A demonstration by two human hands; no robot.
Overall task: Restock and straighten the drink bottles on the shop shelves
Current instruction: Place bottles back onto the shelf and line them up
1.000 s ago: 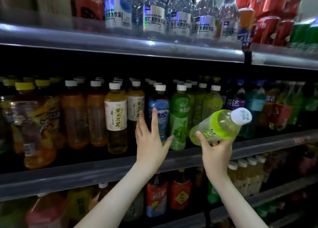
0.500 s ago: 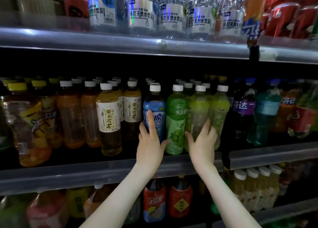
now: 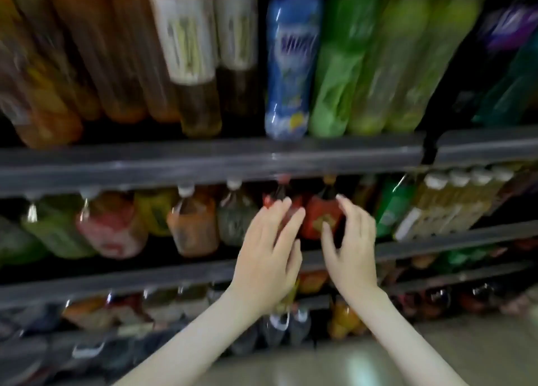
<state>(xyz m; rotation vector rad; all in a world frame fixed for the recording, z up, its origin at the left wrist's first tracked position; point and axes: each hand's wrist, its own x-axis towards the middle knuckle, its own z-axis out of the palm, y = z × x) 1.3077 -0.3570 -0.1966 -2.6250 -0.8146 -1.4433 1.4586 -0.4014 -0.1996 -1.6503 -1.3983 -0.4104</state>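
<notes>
The view is blurred by motion. My left hand (image 3: 269, 249) reaches to the lower shelf with straight fingers laid on a red-labelled bottle (image 3: 280, 191). My right hand (image 3: 350, 249) is beside it, fingers and thumb spread loosely around a second red-labelled bottle (image 3: 316, 221) without closing on it. On the shelf above, the pale green bottle (image 3: 375, 74) stands upright in its row between a darker green bottle (image 3: 334, 88) and another pale one.
A blue bottle (image 3: 291, 65) and amber tea bottles (image 3: 189, 51) fill the upper shelf behind its grey rail (image 3: 203, 164). More bottles crowd the lower shelf rail (image 3: 145, 278) and the shelves beneath. Pale floor (image 3: 465, 353) shows at the bottom right.
My right hand stood the pale green bottle in its row and let go. Both hands then dropped to the red-labelled bottles one shelf lower, and my view tilted down.
</notes>
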